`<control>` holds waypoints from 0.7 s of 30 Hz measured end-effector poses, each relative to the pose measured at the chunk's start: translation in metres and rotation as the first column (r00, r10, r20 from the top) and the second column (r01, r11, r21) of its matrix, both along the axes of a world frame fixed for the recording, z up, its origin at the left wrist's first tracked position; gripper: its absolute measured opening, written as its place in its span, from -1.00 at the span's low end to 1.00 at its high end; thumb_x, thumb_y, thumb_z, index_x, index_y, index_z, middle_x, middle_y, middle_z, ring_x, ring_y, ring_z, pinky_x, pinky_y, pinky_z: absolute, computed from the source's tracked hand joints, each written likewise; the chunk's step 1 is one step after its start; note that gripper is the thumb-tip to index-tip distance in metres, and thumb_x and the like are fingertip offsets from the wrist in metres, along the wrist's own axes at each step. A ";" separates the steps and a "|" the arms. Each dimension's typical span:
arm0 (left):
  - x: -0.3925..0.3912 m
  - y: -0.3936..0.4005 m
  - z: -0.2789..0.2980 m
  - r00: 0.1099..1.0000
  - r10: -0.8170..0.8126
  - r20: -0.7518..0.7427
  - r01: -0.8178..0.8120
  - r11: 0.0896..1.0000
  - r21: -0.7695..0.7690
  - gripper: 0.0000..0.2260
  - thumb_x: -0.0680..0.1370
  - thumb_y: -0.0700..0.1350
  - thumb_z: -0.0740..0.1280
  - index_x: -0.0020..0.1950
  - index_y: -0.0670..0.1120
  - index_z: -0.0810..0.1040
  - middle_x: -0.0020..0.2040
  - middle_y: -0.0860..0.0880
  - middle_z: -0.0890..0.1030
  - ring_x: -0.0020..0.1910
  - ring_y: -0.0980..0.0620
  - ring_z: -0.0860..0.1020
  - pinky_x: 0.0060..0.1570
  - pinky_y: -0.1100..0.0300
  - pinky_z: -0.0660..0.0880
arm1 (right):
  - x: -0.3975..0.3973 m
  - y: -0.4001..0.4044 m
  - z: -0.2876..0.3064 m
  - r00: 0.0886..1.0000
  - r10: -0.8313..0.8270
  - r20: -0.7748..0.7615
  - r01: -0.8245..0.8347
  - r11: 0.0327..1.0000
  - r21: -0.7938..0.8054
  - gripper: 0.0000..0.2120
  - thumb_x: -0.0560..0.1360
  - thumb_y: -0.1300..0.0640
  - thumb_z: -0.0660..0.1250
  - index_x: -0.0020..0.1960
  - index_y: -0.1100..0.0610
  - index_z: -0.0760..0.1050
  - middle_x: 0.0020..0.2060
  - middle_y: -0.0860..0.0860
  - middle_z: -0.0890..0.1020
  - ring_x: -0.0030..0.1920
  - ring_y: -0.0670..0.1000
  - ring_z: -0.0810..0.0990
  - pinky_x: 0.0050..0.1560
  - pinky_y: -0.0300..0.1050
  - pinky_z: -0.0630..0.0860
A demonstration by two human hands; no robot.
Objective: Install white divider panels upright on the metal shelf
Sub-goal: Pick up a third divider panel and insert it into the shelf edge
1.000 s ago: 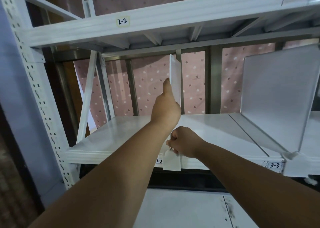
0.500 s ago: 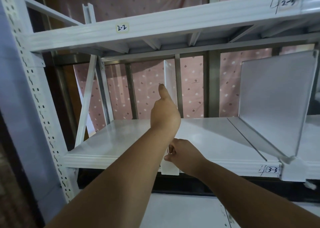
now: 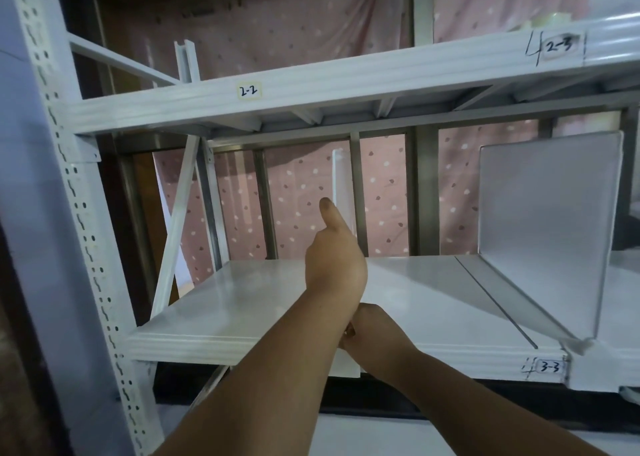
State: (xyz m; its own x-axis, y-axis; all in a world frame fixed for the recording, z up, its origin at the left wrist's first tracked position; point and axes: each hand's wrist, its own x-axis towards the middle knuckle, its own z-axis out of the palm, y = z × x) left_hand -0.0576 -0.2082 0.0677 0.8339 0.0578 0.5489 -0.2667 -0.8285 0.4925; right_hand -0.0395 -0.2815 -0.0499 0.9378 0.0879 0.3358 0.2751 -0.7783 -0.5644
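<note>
Two hands (image 3: 334, 265) steady upright panel (image 3: 341, 192) on white shelf (image 3: 242, 303); pink dotted curtain (image 3: 304, 196) behind.

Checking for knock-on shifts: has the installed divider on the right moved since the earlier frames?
No. The installed divider stands with its front foot just right of the 3-3 label, as before.

Single head view, close, facing forward and slightly up into metal shelf (image 3: 242, 303) bay; forearms enter from below.
</note>
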 end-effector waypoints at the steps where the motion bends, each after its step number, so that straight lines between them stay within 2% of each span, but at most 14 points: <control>1: -0.001 0.001 -0.002 1.000 0.003 -0.001 -0.003 1.000 0.003 -0.19 0.59 -0.26 0.30 0.62 -0.08 -0.22 -0.06 -0.13 0.56 -0.27 0.04 0.49 -0.31 0.21 0.42 | -0.001 0.000 0.000 1.000 0.003 0.000 -0.003 1.000 0.007 -0.70 0.47 0.11 0.38 -0.36 0.05 0.33 -0.39 -0.03 0.48 -0.35 -0.03 0.45 -0.24 -0.05 0.49; 4: -0.004 0.000 -0.006 1.000 -0.001 0.022 0.002 1.000 -0.027 -0.29 0.64 -0.22 0.24 0.63 -0.08 -0.17 -0.06 -0.12 0.58 -0.33 0.09 0.44 -0.36 0.29 0.36 | -0.004 0.001 -0.001 1.000 -0.014 -0.007 0.014 1.000 0.005 -0.64 0.47 0.15 0.33 -0.41 0.03 0.23 -0.44 -0.06 0.40 -0.39 -0.06 0.36 -0.29 -0.12 0.34; 6: -0.005 0.000 -0.006 1.000 -0.001 0.014 0.002 0.997 -0.079 -0.41 0.68 -0.18 0.16 0.63 -0.06 -0.08 -0.15 -0.05 0.56 -0.38 0.13 0.42 -0.43 0.37 0.29 | -0.005 0.002 -0.001 1.000 -0.020 -0.014 0.020 1.000 0.004 -0.62 0.47 0.18 0.29 -0.42 0.02 0.20 -0.44 -0.07 0.38 -0.40 -0.07 0.33 -0.30 -0.16 0.30; 7: -0.007 0.001 -0.006 1.000 0.000 -0.007 -0.001 0.994 -0.109 -0.47 0.70 -0.17 0.12 0.62 -0.05 -0.02 -0.19 -0.03 0.54 -0.38 0.13 0.45 -0.44 0.40 0.27 | -0.006 0.003 0.000 1.000 -0.020 -0.017 0.020 1.000 -0.005 -0.62 0.48 0.18 0.28 -0.42 0.02 0.19 -0.44 -0.07 0.38 -0.39 -0.07 0.33 -0.29 -0.16 0.30; 8: -0.008 0.001 -0.004 1.000 0.001 -0.016 -0.003 0.993 -0.120 -0.50 0.70 -0.19 0.11 0.62 -0.05 0.04 -0.14 -0.05 0.58 -0.30 0.08 0.54 -0.38 0.38 0.33 | -0.006 0.003 0.000 1.000 -0.017 -0.020 0.017 1.000 -0.014 -0.63 0.48 0.18 0.28 -0.42 0.02 0.20 -0.43 -0.06 0.39 -0.39 -0.08 0.33 -0.29 -0.16 0.30; 10: -0.005 0.000 -0.007 1.000 -0.004 0.005 0.004 0.999 -0.051 -0.42 0.66 -0.25 0.16 0.63 -0.09 0.00 0.09 -0.18 0.62 -0.08 -0.11 0.61 -0.18 0.19 0.41 | -0.007 0.003 0.001 0.999 -0.016 -0.041 0.016 1.000 -0.003 -0.63 0.49 0.17 0.28 -0.41 0.02 0.21 -0.41 -0.05 0.40 -0.38 -0.08 0.34 -0.29 -0.16 0.31; 13: -0.004 -0.002 -0.008 0.997 0.074 -0.011 -0.074 0.997 0.024 -0.26 0.63 -0.20 0.28 0.63 -0.11 -0.16 0.16 -0.17 0.59 -0.14 -0.02 0.53 -0.11 0.19 0.49 | -0.009 0.004 0.004 0.996 -0.026 -0.089 0.027 1.000 0.012 -0.61 0.50 0.20 0.28 -0.42 0.03 0.19 -0.42 -0.04 0.38 -0.39 -0.08 0.33 -0.31 -0.19 0.28; 15: -0.001 -0.004 -0.008 0.997 0.074 -0.039 -0.073 0.997 0.013 -0.29 0.65 -0.15 0.27 0.63 -0.11 -0.14 0.18 -0.16 0.57 -0.07 -0.03 0.58 -0.04 0.18 0.52 | -0.010 0.005 0.006 0.993 -0.034 -0.116 0.036 0.999 0.013 -0.63 0.50 0.19 0.28 -0.41 0.04 0.21 -0.38 -0.01 0.42 -0.36 -0.06 0.37 -0.28 -0.17 0.32; 16: -0.001 -0.005 -0.007 0.997 0.052 -0.056 -0.056 0.997 -0.059 -0.40 0.68 -0.11 0.20 0.63 -0.11 -0.04 0.18 -0.15 0.58 -0.03 -0.05 0.59 -0.02 0.17 0.52 | -0.010 0.005 0.007 0.992 -0.037 -0.124 0.040 0.999 0.020 -0.63 0.50 0.19 0.27 -0.41 0.04 0.22 -0.37 0.00 0.43 -0.34 -0.05 0.39 -0.28 -0.16 0.33; 17: -0.003 -0.004 -0.004 0.997 0.014 -0.079 -0.028 0.985 -0.171 -0.56 0.72 -0.03 0.08 0.59 -0.10 0.14 0.15 -0.12 0.59 -0.04 -0.04 0.60 -0.03 0.18 0.50 | -0.010 0.006 0.008 0.990 -0.039 -0.136 0.043 0.999 0.023 -0.63 0.51 0.20 0.27 -0.41 0.05 0.23 -0.37 -0.01 0.43 -0.34 -0.06 0.40 -0.28 -0.16 0.35; 18: -0.004 -0.004 -0.002 0.997 -0.013 -0.079 -0.011 0.956 -0.292 -0.57 0.72 0.07 -0.07 0.47 -0.09 0.34 0.10 -0.09 0.61 -0.09 -0.01 0.59 -0.07 0.22 0.48 | -0.010 0.006 0.009 0.988 -0.036 -0.152 0.040 0.999 0.027 -0.63 0.52 0.22 0.27 -0.41 0.05 0.24 -0.38 -0.03 0.42 -0.35 -0.06 0.40 -0.27 -0.16 0.35; 19: -0.002 -0.006 -0.003 0.996 -0.021 -0.083 -0.011 0.929 -0.370 -0.46 0.70 0.15 -0.17 0.35 -0.10 0.46 0.09 -0.09 0.63 -0.10 -0.01 0.60 -0.08 0.24 0.48 | -0.010 0.006 0.010 0.986 -0.028 -0.164 0.033 0.999 0.028 -0.62 0.52 0.23 0.28 -0.41 0.05 0.25 -0.39 -0.04 0.41 -0.35 -0.06 0.40 -0.25 -0.15 0.36; 20: -0.003 -0.007 -0.004 0.995 -0.034 -0.089 -0.006 0.910 -0.414 -0.39 0.68 0.18 -0.22 0.31 -0.11 0.49 0.11 -0.10 0.65 -0.06 -0.03 0.63 -0.05 0.23 0.50 | -0.009 0.006 0.010 0.986 -0.016 -0.164 0.022 0.999 0.033 -0.62 0.52 0.24 0.28 -0.41 0.05 0.26 -0.38 -0.03 0.42 -0.33 -0.05 0.41 -0.22 -0.12 0.37; 21: -0.001 -0.008 -0.005 0.994 -0.032 -0.104 -0.015 0.909 -0.418 -0.40 0.69 0.17 -0.21 0.36 -0.11 0.47 0.15 -0.12 0.65 0.00 -0.06 0.64 0.00 0.19 0.52 | -0.010 0.005 0.011 0.987 -0.006 -0.159 0.012 0.999 0.033 -0.64 0.51 0.24 0.29 -0.41 0.05 0.28 -0.35 0.00 0.45 -0.31 -0.02 0.43 -0.19 -0.07 0.40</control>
